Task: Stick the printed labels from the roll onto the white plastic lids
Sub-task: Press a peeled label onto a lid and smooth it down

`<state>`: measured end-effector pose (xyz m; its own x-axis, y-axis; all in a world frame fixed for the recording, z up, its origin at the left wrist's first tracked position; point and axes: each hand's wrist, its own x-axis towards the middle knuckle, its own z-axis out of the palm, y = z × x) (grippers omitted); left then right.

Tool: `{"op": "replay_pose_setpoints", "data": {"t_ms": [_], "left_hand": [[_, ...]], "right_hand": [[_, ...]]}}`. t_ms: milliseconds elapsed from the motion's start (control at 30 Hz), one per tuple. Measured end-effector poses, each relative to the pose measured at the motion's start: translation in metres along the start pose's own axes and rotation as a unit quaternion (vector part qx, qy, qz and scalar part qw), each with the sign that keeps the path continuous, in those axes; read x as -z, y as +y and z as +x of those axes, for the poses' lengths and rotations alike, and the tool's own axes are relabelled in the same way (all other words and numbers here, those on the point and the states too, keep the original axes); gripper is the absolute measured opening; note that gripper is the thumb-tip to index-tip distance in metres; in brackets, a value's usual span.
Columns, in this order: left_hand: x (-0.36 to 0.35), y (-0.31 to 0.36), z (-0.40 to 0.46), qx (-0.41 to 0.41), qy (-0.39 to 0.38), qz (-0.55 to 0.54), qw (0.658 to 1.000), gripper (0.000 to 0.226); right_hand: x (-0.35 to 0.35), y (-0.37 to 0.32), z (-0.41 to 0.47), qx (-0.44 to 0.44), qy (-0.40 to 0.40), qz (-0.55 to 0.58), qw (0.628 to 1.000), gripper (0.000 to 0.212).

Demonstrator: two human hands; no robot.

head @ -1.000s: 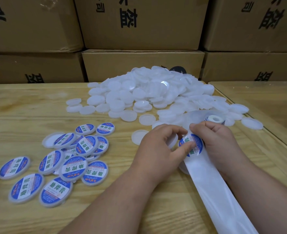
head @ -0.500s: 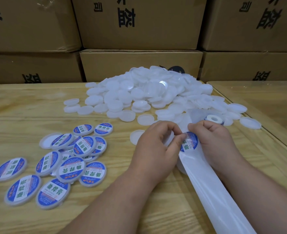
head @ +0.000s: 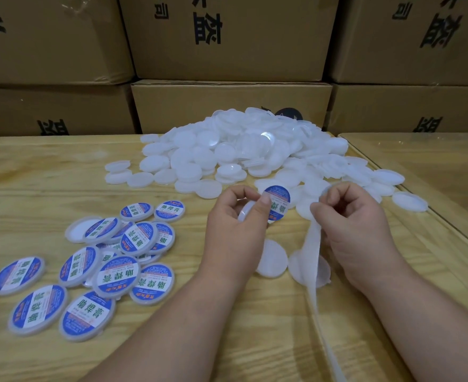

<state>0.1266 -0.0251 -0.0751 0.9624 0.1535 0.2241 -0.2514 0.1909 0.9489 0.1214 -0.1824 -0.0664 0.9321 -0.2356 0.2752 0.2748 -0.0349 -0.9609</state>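
The blue-and-white printed label stands free of its backing, pinched by one edge under the thumb of the left hand, and just behind that thumb the same hand's curled fingers hold a bare white lid, so label and lid are already together in one hand. The step in hand looks to be laying the label onto that lid. To do it well the person would likely set the held edge down first, centre the round print inside the lid's rim, then smooth outward with a fingertip so that no bubble or crease is trapped; the sticky side should be touched as little as possible. To the right, the right hand has its fingers curled and pinches the empty backing strip, which hangs from it and trails toward the person across the counter; whether the roll itself sits inside that hand cannot be told. Below and between the hands two more blank lids lie flat. Beyond both hands rises the heap of unlabelled lids, and to the left of the left hand lies a loose cluster of finished labelled lids. Behind everything stand stacked cardboard boxes.
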Motion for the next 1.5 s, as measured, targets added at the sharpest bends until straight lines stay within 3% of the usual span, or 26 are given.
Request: {"op": "replay_pose_setpoints", "data": {"t_ms": [167, 300, 633, 900, 1033, 1200, 1300, 1500], "left_hand": [[0.0, 0.0, -0.002, -0.008, -0.022, 0.019, 1.0, 0.015], [0.0, 0.001, -0.002, -0.003, -0.038, 0.003, 0.999, 0.014], [0.002, -0.004, -0.002, -0.008, -0.061, 0.017, 0.998, 0.001], [0.01, 0.002, 0.001, 0.046, -0.071, -0.119, 0.989, 0.031], [0.01, 0.004, 0.002, 0.039, -0.049, -0.103, 0.993, 0.02], [0.007, 0.003, 0.004, 0.048, -0.035, -0.086, 0.994, 0.032], [0.008, 0.002, 0.005, 0.069, -0.045, -0.109, 0.991, 0.037], [0.009, 0.0, 0.008, 0.093, -0.104, -0.126, 0.982, 0.027]], "right_hand": [[-0.004, -0.003, -0.004, 0.044, -0.025, -0.009, 0.999, 0.039], [-0.005, -0.004, -0.005, 0.041, -0.027, -0.008, 0.999, 0.023], [-0.006, -0.006, -0.005, 0.017, -0.028, 0.028, 0.999, 0.029], [-0.003, -0.007, -0.001, -0.008, -0.009, 0.063, 0.998, 0.037], [-0.003, -0.009, -0.002, -0.023, -0.019, 0.09, 0.996, 0.033], [-0.006, -0.014, -0.007, -0.042, -0.076, 0.104, 0.991, 0.03], [-0.009, -0.014, -0.01, -0.039, -0.1, 0.083, 0.991, 0.028], [-0.011, -0.01, -0.011, -0.041, -0.104, 0.058, 0.992, 0.027]]}}
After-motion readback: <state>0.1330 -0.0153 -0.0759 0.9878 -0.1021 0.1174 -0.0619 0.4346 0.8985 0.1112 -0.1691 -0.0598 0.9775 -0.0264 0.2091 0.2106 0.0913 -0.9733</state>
